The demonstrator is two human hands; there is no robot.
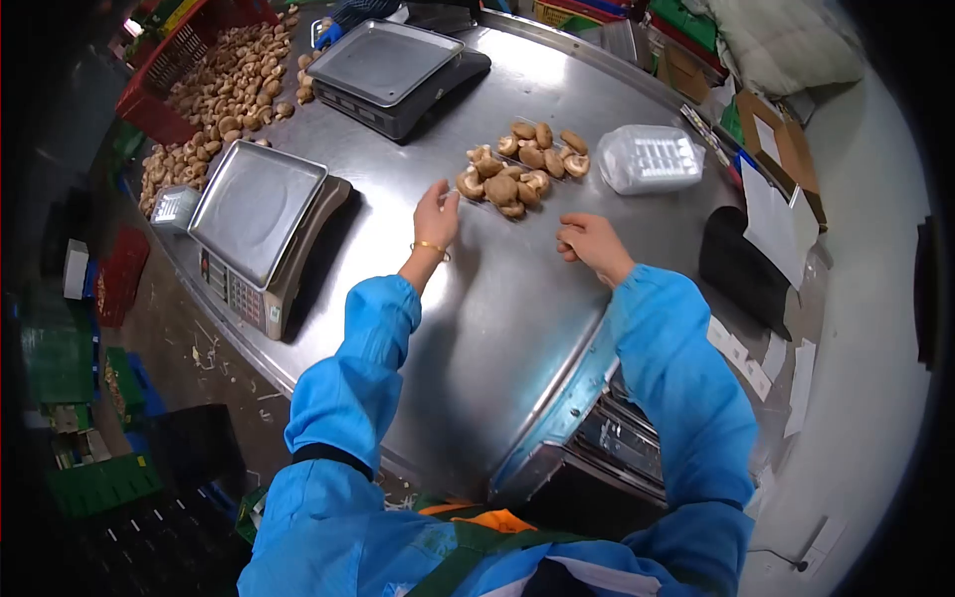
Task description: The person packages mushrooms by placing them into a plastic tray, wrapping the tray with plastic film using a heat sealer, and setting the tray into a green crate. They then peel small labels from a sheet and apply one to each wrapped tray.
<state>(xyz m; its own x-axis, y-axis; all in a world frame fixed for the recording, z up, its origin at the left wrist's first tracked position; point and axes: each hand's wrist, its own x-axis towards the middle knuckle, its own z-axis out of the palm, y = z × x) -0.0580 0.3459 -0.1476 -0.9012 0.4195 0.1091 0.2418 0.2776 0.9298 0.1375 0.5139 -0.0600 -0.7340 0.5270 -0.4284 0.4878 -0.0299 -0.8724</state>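
Two clear trays' worth of brown shiitake mushrooms lie on the metal table in front of me. The nearer group of mushrooms [505,189] is between my hands, and the farther group of mushrooms [545,151] sits just behind it. My left hand [436,219] is left of the nearer group, fingers apart and nothing in it. To the right and a little nearer to me, my right hand [594,244] hovers with loosely bent fingers, also holding nothing. Neither hand appears to touch the mushrooms. The trays are mostly hidden under the mushrooms.
A scale [261,219] stands at the left, another scale [386,65] farther back. Loose mushrooms [234,85] spill from a red crate [159,90]. Bagged clear trays [652,159] lie to the right. A person's blue-gloved hand [326,36] shows behind the far scale.
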